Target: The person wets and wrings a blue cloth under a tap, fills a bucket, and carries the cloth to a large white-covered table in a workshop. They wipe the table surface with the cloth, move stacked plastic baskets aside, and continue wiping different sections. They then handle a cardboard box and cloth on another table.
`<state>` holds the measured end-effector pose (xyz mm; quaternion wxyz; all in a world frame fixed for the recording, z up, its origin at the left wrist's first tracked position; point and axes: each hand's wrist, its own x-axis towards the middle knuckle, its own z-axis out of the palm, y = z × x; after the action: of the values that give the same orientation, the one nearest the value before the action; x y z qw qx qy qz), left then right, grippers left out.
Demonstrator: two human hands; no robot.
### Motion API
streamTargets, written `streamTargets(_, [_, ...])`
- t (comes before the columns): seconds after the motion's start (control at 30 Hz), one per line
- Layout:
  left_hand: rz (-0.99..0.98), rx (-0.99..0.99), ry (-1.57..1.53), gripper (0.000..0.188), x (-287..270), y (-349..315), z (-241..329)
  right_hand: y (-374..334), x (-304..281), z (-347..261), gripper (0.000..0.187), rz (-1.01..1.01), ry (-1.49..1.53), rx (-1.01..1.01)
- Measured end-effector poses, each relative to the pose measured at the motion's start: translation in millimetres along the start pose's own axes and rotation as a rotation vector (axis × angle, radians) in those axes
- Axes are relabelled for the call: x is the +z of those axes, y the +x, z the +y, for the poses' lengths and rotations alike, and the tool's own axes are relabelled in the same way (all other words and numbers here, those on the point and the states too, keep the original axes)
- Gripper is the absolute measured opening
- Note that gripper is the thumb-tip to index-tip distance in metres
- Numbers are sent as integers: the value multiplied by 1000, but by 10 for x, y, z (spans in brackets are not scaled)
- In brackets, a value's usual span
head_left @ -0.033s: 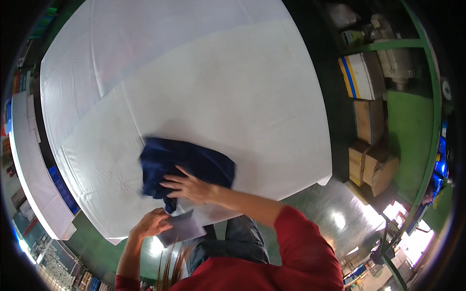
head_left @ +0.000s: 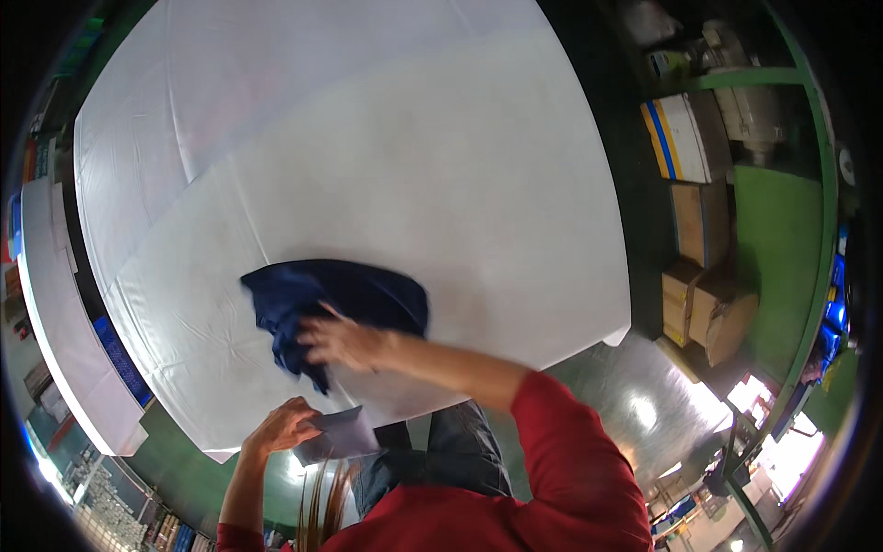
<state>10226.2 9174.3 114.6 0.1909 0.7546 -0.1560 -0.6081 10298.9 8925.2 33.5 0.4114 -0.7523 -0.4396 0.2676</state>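
Observation:
A dark blue cloth, bunched at its left and near side, lies by the near edge of the white-covered table. Over its near part rests my right hand, blurred by motion, its fingers apart and pressing on the fabric. The index finger points forward; the fingertips are smeared. At the table's near edge my left hand is closed on the left end of a flat greyish sheet. That sheet hangs in front of my legs, and I cannot make out its material.
Cardboard boxes are stacked beyond the table's right side, beside a green metal frame. Along the left runs a narrow white surface with a blue crate next to it.
The blue cloth has slid to the left under my right hand and bunched up more. My right hand has moved slightly left; my left hand and the sheet have barely shifted.

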Motion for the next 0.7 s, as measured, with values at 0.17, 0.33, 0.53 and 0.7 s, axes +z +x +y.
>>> streamTargets(0.17, [459,60,-69,30,146,-103,-506,347,-1287,1558,34,816,-833,119])
streamTargets(0.33, [547,23,-156,26,205,-18,-663,-1597,-1287,1711,45,1320,-786,895])
streamTargets(0.53, [557,79,-234,22,221,1,-659,-2989,369,366,53,1452,-613,1916])
streamTargets(0.7, [557,119,-288,24,185,0,-614,-2150,285,285,56,1333,-581,1995])
